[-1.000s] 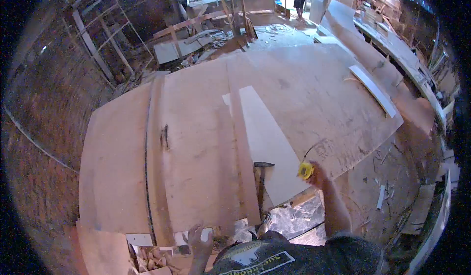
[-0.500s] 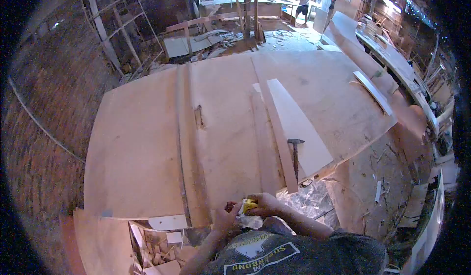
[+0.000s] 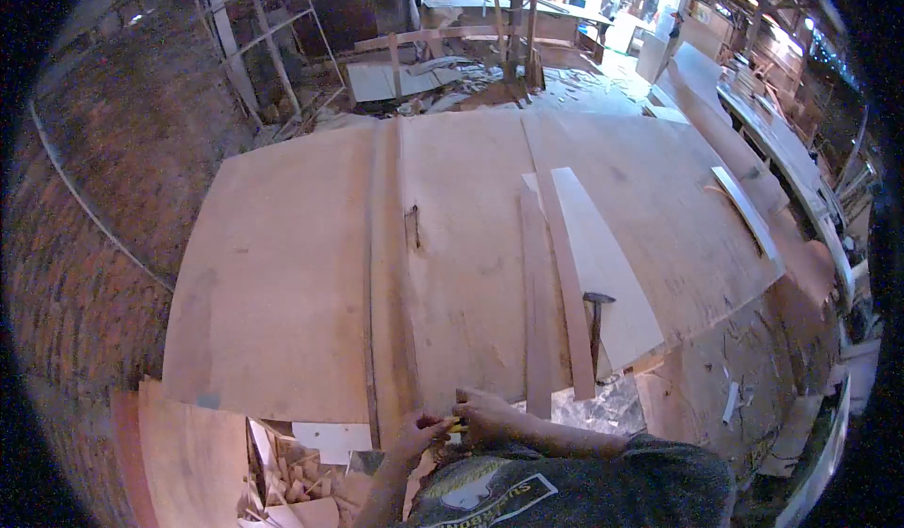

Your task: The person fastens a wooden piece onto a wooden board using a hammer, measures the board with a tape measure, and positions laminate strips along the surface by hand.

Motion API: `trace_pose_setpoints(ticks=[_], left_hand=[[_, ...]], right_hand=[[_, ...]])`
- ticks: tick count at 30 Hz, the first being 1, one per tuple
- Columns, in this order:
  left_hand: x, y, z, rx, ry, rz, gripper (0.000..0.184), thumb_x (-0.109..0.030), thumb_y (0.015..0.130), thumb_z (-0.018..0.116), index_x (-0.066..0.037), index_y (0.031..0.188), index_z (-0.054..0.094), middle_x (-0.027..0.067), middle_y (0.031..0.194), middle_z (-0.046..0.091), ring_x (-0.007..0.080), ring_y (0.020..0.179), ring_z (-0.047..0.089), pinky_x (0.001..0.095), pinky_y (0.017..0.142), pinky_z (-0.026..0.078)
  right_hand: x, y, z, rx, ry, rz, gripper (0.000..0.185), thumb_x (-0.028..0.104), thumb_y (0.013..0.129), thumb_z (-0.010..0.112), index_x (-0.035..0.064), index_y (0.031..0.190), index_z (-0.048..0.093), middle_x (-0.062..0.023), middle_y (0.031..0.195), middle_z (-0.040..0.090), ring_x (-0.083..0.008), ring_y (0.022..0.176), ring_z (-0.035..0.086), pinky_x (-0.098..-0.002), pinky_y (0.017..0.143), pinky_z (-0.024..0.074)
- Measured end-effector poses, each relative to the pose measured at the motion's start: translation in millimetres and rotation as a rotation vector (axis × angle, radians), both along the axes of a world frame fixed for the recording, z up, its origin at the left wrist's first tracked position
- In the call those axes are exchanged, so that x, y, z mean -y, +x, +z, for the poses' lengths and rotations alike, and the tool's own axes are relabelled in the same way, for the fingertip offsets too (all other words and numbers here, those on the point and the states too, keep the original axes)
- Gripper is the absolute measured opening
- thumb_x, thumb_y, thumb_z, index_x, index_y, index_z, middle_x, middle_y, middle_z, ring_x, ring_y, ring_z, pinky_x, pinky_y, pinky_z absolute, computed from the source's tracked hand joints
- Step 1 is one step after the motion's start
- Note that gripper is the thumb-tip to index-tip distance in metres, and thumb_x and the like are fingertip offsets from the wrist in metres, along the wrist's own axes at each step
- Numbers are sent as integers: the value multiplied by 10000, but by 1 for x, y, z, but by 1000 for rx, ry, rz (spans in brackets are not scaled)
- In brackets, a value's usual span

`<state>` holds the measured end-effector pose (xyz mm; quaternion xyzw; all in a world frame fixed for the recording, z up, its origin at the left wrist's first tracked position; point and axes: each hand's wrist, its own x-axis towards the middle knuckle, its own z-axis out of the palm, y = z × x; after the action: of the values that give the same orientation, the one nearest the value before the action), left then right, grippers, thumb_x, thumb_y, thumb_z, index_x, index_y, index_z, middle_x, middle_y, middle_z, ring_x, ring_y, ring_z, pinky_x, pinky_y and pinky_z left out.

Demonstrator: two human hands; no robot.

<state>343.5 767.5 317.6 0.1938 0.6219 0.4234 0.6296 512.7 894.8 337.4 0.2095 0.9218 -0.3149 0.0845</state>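
Note:
My left hand (image 3: pixel 421 437) is low in the middle of the head view, fingers curled in, close against my right hand. What its fingers pinch is too small to make out. My right hand (image 3: pixel 488 419) is closed around a small yellow object (image 3: pixel 459 426), mostly hidden by the fingers. Both hands are in front of my body, at the near edge of a large plywood panel (image 3: pixel 282 274). To the right, a hammer (image 3: pixel 596 325) lies beside long wooden strips (image 3: pixel 570 292) and over a tapered white board (image 3: pixel 612 278).
A narrow white-edged strip (image 3: pixel 744 210) lies at the panel's right side. Below its near edge are wood offcuts (image 3: pixel 301 476). Scrap litters the floor on the right. A post (image 3: pixel 515 29) stands beyond the panel, and a person (image 3: pixel 607 0) is far back.
My view has shifted, so the panel and hammer sit farther right and lower. My hands have drawn closer together, and less of the yellow object shows.

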Motion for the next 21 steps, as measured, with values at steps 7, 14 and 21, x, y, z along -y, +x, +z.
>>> trace_pose_setpoints(ticks=[7, 14, 21], left_hand=[[-46, -20, 16, -79, 5, -12, 229, -164, 840, 792, -12, 955, 664, 73, 795, 685, 142, 682, 652, 275, 593, 518], [-65, -39, 51, -184, 105, -22, 182, -112, 802, 773, -26, 915, 659, 50, 792, 674, 124, 697, 640, 276, 638, 524], [-72, -95, 71, -321, 183, -16, 138, -38, 767, 727, -57, 877, 646, -4, 781, 627, 82, 736, 593, 242, 690, 501]], right_hand=[[-42, -17, -41, -331, -383, 45, 493, 155, 741, 717, 80, 1218, 620, -196, 1277, 583, -418, 1134, 581, -458, 889, 523], [-97, -19, 12, -123, -600, 198, 438, 295, 837, 714, 79, 1208, 625, -182, 1145, 624, -361, 1048, 617, -442, 876, 500], [-114, -24, 31, -66, -471, 92, 556, 561, 898, 631, 35, 1075, 665, -195, 1031, 617, -379, 957, 610, -454, 847, 493]])
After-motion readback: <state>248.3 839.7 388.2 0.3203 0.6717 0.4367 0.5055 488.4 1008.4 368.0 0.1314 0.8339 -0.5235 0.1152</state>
